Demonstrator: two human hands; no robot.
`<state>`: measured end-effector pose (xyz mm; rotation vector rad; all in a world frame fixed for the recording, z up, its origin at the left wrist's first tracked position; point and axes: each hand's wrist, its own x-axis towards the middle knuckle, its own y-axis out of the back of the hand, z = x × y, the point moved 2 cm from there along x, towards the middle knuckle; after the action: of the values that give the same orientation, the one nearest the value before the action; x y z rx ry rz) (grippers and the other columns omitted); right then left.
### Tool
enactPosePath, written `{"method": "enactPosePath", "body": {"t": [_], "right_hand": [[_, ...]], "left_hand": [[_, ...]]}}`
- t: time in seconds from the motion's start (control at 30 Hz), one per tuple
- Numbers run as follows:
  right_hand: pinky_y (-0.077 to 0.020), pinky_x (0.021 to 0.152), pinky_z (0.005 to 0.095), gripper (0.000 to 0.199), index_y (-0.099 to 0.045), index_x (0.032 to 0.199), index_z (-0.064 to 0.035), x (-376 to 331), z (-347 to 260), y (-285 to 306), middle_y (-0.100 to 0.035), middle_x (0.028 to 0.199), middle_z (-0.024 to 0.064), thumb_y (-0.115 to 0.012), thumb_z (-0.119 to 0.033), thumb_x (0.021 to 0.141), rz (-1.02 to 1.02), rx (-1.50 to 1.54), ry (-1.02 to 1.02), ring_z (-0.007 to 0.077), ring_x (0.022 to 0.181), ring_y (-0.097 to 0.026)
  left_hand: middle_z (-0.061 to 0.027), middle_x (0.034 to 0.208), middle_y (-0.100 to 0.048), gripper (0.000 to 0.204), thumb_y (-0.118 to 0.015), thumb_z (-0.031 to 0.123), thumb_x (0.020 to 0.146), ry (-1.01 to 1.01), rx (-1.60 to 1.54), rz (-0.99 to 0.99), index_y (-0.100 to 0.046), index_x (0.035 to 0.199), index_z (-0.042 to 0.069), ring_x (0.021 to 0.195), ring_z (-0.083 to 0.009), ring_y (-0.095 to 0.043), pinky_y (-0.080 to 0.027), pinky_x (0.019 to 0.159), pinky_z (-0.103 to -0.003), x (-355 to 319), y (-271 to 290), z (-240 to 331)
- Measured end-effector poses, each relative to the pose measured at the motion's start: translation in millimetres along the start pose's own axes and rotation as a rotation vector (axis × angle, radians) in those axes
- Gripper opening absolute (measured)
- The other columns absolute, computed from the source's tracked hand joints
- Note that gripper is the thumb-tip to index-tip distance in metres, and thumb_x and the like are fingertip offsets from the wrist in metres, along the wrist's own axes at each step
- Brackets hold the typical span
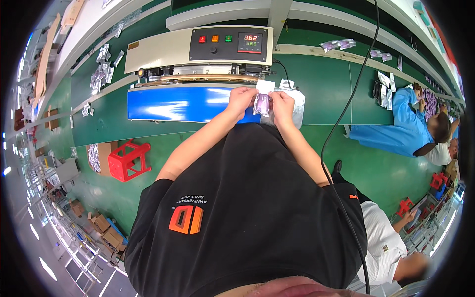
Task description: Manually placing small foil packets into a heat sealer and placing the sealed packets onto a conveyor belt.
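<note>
Between my two hands is a small shiny pouch (262, 105), purple and silver with a white upper end, held upright by its sides. My left hand (241, 101) pinches its left edge, and my right hand (282, 107) pinches the right edge. Just beyond my hands is a band sealing machine (163, 52) with a cream housing, lit buttons and a digital display. The pouch is near the right end of its sealing track (198, 77), over the end of the blue conveyor belt (178, 103). A silvery packet (287, 84) lies right of the pouch.
Silver pouches (102, 74) are heaped on the green table left of the machine, and purple pouches (338, 45) lie at the back right. A black cable (341, 116) hangs across the view on my right. A red stool (129, 160) stands at lower left. Co-workers (396, 126) are at right.
</note>
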<state>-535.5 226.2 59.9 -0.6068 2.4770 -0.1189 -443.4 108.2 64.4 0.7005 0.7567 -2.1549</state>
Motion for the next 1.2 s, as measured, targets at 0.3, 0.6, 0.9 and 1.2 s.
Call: {"method": "enactPosePath", "body": {"t": [0.3,0.6,0.9,1.2], "right_hand": [[-0.0412,0.045,0.0247,0.012,-0.061,0.073,0.002,5,-3,-15,-0.059,0.064,0.0045,-0.064,-0.005,0.082,-0.024,0.02,-0.066,0.0107,0.05,-0.054],[-0.0466,0.051,0.0247,0.013,-0.065,0.079,0.0006,12,10,-50,-0.062,0.07,0.0055,-0.064,-0.011,0.085,-0.148,-0.058,-0.147,0.0116,0.055,-0.057],[-0.0473,0.048,0.0248,0.025,-0.067,0.083,0.0036,24,-13,-22,-0.065,0.068,0.0095,-0.065,-0.021,0.087,-0.515,-0.225,-0.249,0.0133,0.053,-0.06],[-0.0499,0.078,0.0319,0.037,-0.063,0.115,-0.0009,268,-66,110,-0.068,0.091,0.0144,-0.057,-0.026,0.089,0.261,-0.379,0.349,0.0221,0.088,-0.065]], "left_hand": [[-0.0079,0.084,-0.068,0.007,-0.062,0.008,0.087,0.032,-0.057,0.02,-0.065,0.088,0.002,0.075,-0.0169,-0.066,-0.053,0.069,-0.03,5,13,4],[-0.0081,0.08,-0.067,0.01,-0.064,0.008,0.086,-0.046,-0.091,0.154,-0.065,0.085,-0.002,0.067,-0.0145,-0.064,-0.051,0.06,-0.027,3,46,11],[-0.0101,0.094,-0.066,0.02,-0.063,0.011,0.09,-0.302,0.029,0.326,-0.064,0.104,-0.004,0.082,-0.0159,-0.064,-0.053,0.071,-0.028,-20,123,17],[-0.0069,0.105,-0.063,0.027,-0.062,0.019,0.093,-0.388,0.038,0.636,-0.06,0.113,0.0,0.096,-0.0162,-0.06,-0.05,0.082,-0.029,-118,172,-20]]}}
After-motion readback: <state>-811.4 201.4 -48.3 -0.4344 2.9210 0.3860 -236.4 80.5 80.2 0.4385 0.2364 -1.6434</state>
